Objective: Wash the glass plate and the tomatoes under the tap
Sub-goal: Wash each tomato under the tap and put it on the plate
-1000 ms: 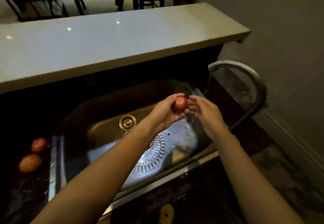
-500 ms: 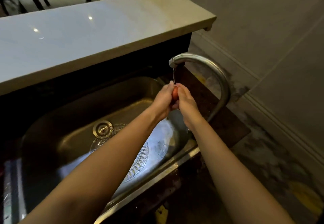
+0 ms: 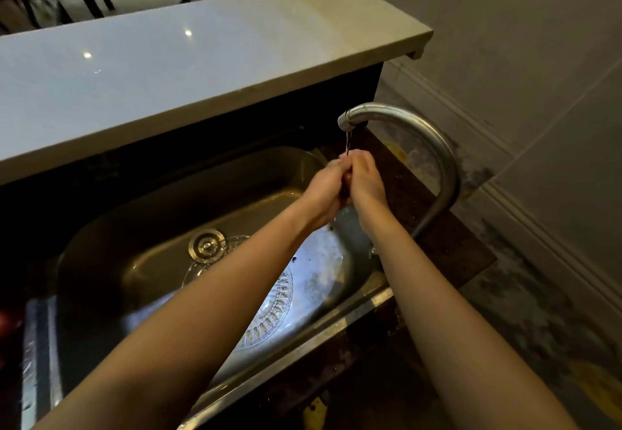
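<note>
A red tomato [image 3: 348, 178] sits inside the grip, nearly hidden. Just above the grip, the curved metal tap [image 3: 404, 118] runs a thin stream onto it. The patterned glass plate [image 3: 277, 305] lies below, leftward.

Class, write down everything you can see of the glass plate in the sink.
The glass plate is clear, cut with a ring of petal-shaped facets that catch the light. It lies in the bottom of the steel sink, its far rim beside the drain strainer. The left forearm crosses above it and hides its middle, so only two parts show. No hand touches it: the left hand and right hand hold a tomato higher up.
</note>
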